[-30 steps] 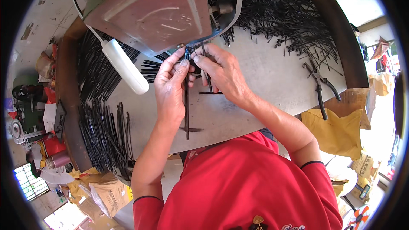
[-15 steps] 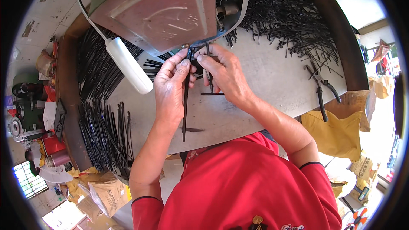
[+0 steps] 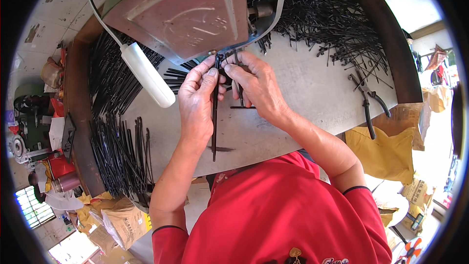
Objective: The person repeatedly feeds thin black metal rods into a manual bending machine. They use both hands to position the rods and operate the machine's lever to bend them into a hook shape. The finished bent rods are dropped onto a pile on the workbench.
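Observation:
A slim black rod point(image 3: 214, 117) hangs nearly upright from my left hand point(image 3: 195, 88), whose thumb and fingers pinch it near its upper end. That end sits just under the front edge of a reddish-brown machine head point(image 3: 190, 14). My right hand point(image 3: 256, 80) is closed beside it, thumb and forefinger brought together at the rod's top; what they pinch is too small and dark to make out. Through or behind the right fingers runs a T-shaped metal bar point(image 3: 242, 108), its crosspiece below them. Whether the hand grips this bar, I cannot tell.
A white lamp tube point(image 3: 148, 76) hangs left of my hands. Black rods lie in piles at far left point(image 3: 119, 78) and near left point(image 3: 119, 156). A tangled heap of dark pieces point(image 3: 332, 19) fills the back right. Pliers point(image 3: 366, 95) rest on the grey tabletop point(image 3: 303, 107), toward its right edge.
The rod's lower end has swung slightly to the right, and my left hand has shifted a little with it. My right hand stays nearly in place at the rod's top.

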Action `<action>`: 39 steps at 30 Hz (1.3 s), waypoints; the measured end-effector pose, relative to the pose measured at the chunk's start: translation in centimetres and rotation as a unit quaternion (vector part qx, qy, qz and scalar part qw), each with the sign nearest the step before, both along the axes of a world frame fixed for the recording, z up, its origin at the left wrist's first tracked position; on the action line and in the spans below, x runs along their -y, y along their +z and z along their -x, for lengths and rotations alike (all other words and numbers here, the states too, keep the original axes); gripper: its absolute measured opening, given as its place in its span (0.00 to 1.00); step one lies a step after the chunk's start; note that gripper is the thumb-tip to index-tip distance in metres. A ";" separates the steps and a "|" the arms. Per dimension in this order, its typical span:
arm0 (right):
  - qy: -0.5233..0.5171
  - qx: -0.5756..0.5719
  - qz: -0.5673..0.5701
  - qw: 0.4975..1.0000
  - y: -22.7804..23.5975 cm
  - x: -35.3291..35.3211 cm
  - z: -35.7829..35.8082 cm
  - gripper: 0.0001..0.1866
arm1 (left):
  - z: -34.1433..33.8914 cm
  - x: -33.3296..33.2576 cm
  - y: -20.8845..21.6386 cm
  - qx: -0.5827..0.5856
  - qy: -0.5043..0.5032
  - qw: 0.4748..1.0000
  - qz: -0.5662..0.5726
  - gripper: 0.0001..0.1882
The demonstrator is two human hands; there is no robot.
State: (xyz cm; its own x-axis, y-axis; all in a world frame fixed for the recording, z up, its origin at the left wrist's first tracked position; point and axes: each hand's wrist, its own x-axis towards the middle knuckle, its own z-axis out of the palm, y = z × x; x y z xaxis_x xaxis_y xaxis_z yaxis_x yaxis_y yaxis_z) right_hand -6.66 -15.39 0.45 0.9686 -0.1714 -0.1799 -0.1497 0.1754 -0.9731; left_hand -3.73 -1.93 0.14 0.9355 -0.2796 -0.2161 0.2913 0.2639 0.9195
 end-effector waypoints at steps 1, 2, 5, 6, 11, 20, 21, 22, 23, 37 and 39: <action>0.001 0.001 0.004 1.000 0.0 0.0 0.0 0.09 | 0.0 0.0 -0.1 0.003 0.001 1.000 -0.001 0.16; -0.002 0.002 0.001 1.000 -0.1 0.0 0.0 0.09 | 0.0 0.0 -0.1 0.006 0.001 1.000 -0.001 0.16; -0.009 0.007 0.003 1.000 -0.2 -0.2 0.0 0.09 | 0.1 0.1 -0.2 0.008 0.005 1.000 0.000 0.16; -0.012 0.009 0.011 1.000 -0.1 -0.3 0.0 0.09 | 0.2 0.1 -0.2 0.009 0.007 1.000 0.003 0.16; -0.018 0.010 0.037 0.999 0.1 -0.4 0.2 0.09 | 0.3 0.2 -0.3 0.012 0.007 1.000 0.004 0.17; -0.024 0.007 0.016 1.000 0.0 -0.4 0.2 0.08 | 0.4 0.3 -0.1 0.003 0.014 1.000 0.001 0.17; -0.025 0.000 -0.002 1.000 -0.1 -0.4 0.1 0.08 | 0.5 0.3 -0.1 -0.004 0.018 1.000 0.011 0.17; -0.027 -0.008 -0.019 0.999 -0.2 -0.4 0.1 0.08 | 0.6 0.4 -0.2 -0.012 0.022 0.999 0.022 0.17; -0.030 -0.005 -0.020 0.999 -0.3 -0.5 0.0 0.08 | 0.6 0.6 -0.3 -0.018 0.027 0.999 0.032 0.18; 0.032 -0.022 0.024 0.999 -0.4 1.1 -0.6 0.11 | 0.3 0.2 -0.8 -0.068 0.026 0.997 0.040 0.13; 0.024 -0.013 0.005 1.000 -0.5 1.0 -0.7 0.11 | 0.0 0.2 -0.4 -0.037 0.020 0.999 0.028 0.14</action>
